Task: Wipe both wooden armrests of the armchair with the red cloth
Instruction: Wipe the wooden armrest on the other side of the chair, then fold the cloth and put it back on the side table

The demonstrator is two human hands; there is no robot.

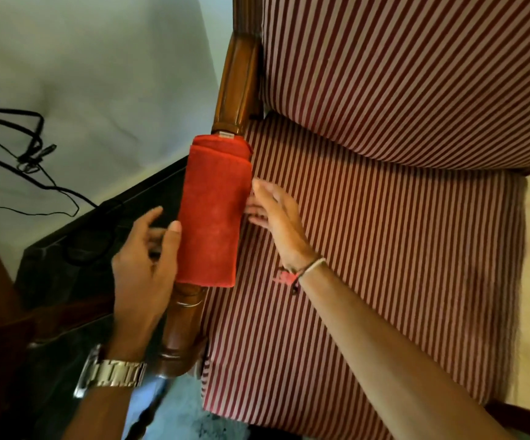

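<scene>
Red cloth [214,214]: folded into a long pad and draped over the wooden armrest [236,90] on the left of the view, covering its middle stretch; bare wood shows above and below it. The fold gives a thick pad that wraps the rounded top.
Left hand [143,258]: on the outer side of the armrest, fingers loosely spread, thumb tip touching the cloth's outer edge. It is open and grips nothing; it seems placed to pin that edge down over the side.
Right hand [271,211]: on the seat side, fingers extended with the tips at the cloth's inner edge. Also open; whether the tips tuck under the cloth cannot be told. It likely steadies or smooths that side.
Both together: one hand on each flank suggests the cloth is being set snugly around the armrest so a stroke along it cleans top and sides at once.
Armchair [384,217]: red-and-pale striped seat and back, just right of the armrest.
Second armrest: only a dark wooden edge shows at the lower right.
Surroundings: black cables [32,147] lie on a pale sheet well to the left.
Progress: judged early, the wiping stroke here not yet begun.
</scene>
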